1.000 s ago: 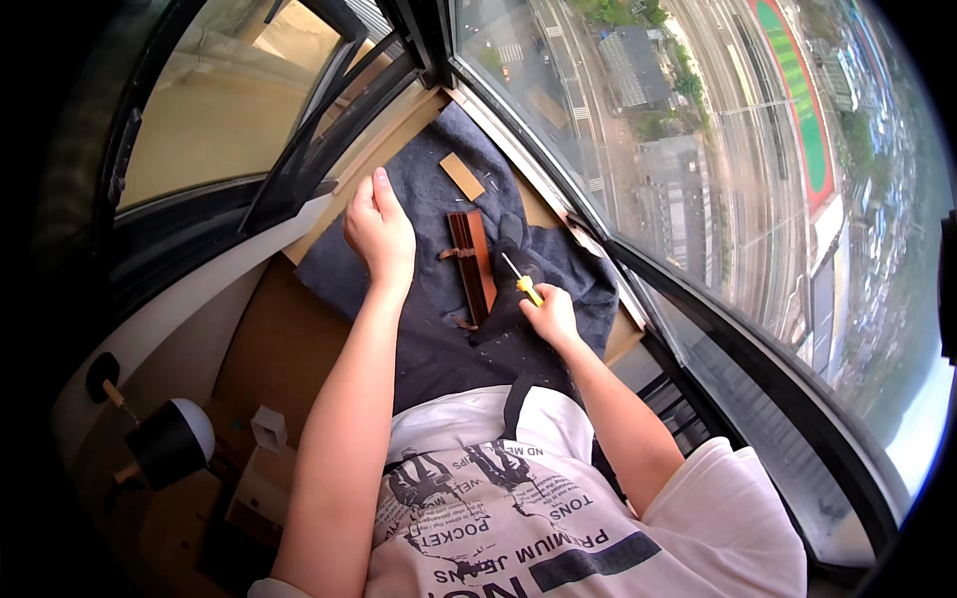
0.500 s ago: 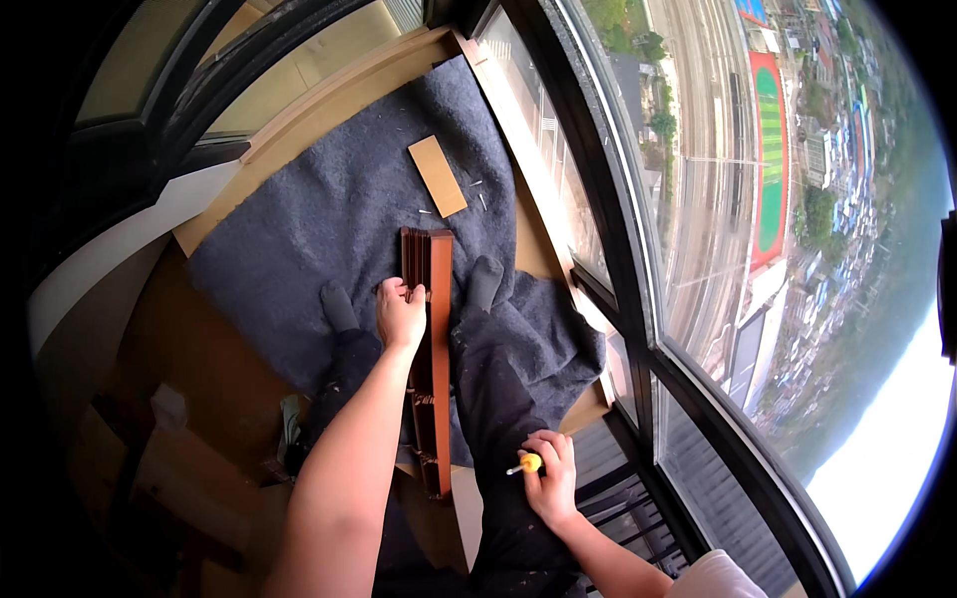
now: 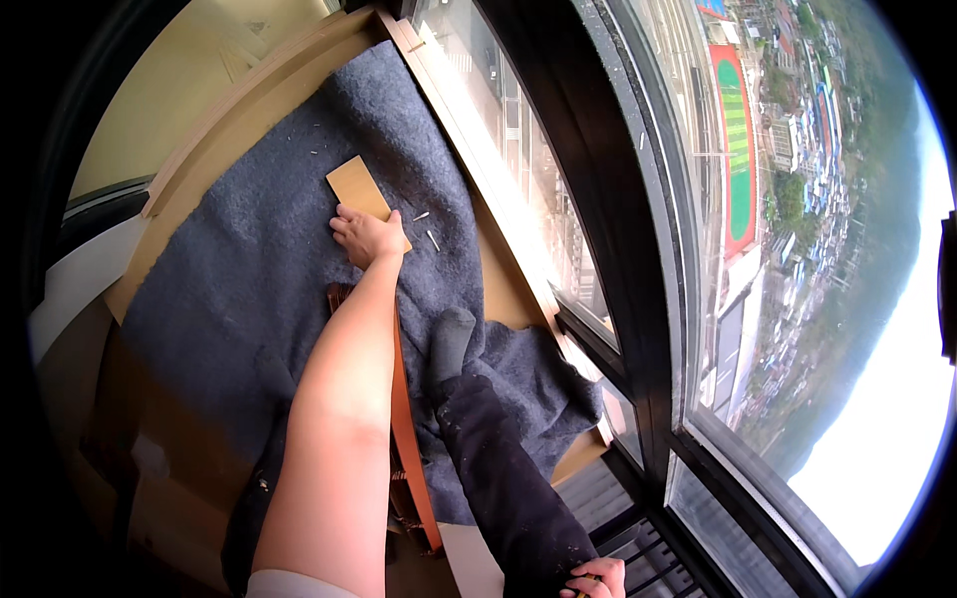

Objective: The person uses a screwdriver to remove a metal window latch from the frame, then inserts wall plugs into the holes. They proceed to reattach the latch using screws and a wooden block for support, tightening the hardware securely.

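My left hand [image 3: 369, 237] reaches far forward, its fingers and thumb closed across the near end of a flat, pale wooden board [image 3: 357, 183] lying on a grey blanket [image 3: 229, 249]. Beneath my left forearm lies a stacked blind with reddish-brown slats and a long rail [image 3: 412, 448]; the forearm hides much of it. Low at the right, by my knee, my right hand [image 3: 598, 574] is curled round the yellow handle of a screwdriver, mostly cut off by the lower edge.
Thin metal pieces, perhaps screws [image 3: 433, 239], lie right of the board. My socked foot [image 3: 453, 339] rests on the blanket, right of the blind. A wooden ledge [image 3: 498, 234] and a dark window frame [image 3: 558, 169] run along the right side, with a town far below.
My left hand has let go of the blind and moved forward onto the wooden board. My right hand, with the screwdriver, has dropped toward the lower edge. The view has shifted.
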The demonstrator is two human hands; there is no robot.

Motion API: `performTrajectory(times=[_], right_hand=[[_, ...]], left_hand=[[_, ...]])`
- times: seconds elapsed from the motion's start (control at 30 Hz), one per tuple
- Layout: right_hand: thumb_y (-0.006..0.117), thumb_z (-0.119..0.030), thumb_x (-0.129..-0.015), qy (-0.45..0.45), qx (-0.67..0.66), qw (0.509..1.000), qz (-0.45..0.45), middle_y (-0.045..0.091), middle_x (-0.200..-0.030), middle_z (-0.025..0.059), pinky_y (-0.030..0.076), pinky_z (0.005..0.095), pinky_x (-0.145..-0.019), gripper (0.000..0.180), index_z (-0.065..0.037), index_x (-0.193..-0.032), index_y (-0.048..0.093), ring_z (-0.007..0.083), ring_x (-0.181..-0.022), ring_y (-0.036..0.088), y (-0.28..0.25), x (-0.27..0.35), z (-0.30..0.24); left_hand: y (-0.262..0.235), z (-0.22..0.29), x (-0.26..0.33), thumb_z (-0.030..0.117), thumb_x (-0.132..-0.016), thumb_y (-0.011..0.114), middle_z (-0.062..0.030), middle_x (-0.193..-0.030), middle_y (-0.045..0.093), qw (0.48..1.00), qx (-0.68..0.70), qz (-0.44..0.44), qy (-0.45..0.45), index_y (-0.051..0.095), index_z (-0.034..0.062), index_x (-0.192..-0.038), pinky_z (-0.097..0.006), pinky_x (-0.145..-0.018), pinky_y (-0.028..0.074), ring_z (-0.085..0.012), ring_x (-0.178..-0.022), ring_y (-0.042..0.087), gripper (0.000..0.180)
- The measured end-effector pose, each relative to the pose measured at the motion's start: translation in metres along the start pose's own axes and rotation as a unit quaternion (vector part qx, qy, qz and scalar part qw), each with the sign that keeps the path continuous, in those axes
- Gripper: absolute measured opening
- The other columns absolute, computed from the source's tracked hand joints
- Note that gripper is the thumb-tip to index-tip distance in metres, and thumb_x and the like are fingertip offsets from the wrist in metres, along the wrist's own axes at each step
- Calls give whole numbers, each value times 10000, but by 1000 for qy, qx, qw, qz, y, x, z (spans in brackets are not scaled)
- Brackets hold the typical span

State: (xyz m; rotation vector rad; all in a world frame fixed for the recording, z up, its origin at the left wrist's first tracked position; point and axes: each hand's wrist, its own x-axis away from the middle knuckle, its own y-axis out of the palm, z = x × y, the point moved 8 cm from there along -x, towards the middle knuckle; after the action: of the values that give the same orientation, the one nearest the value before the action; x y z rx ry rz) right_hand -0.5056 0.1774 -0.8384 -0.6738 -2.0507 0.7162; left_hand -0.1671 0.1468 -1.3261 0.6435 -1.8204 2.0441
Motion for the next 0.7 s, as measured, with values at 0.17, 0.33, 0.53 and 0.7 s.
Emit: performTrajectory(times=[0.17, 0.33, 0.53, 0.7], right_hand=[[740, -11, -805, 9, -36, 999, 13, 621, -998, 170, 489, 466, -780, 205, -29, -973, 623, 362, -918, 601, 3, 1, 7], [822, -49, -746, -2, -48, 999, 20, 658, -876, 68, 478, 388, -714, 227, -81, -750, 597, 285, -794, 608, 21, 13, 20], [741, -66, -867, 49, -177, 977, 112, 664, -807, 106, 510, 379, -709, 117, -22, -798, 656, 311, -751, 641, 2, 13, 13], [771, -65, -832, -5, -428, 898, 96, 679, -908, 83, 500, 280, -702, 365, -14, -1188, 713, 161, -702, 616, -99, 17, -110]], left_hand=[[-41, -28, 11, 375, -756, 819, -231, -1281, 535, 981, 188, 25, 45, 437, -10, -1325, -488, -1022, 500, -389, -1209, 562, 786], [-123, -82, 146, 231, -923, 755, -136, -1341, 570, 824, 517, -226, -59, 280, 71, -1468, -410, -1053, 428, -231, -1266, 538, 740], [-325, -96, 320, 106, -937, 736, -113, -1343, 556, 748, 570, -311, -135, 271, 126, -1459, -478, -1053, 496, -241, -1226, 613, 700], [-484, -31, 390, 153, -985, 688, -111, -1342, 574, 751, 589, -297, -26, 330, 148, -1439, -471, -1053, 504, -261, -1281, 592, 578]])
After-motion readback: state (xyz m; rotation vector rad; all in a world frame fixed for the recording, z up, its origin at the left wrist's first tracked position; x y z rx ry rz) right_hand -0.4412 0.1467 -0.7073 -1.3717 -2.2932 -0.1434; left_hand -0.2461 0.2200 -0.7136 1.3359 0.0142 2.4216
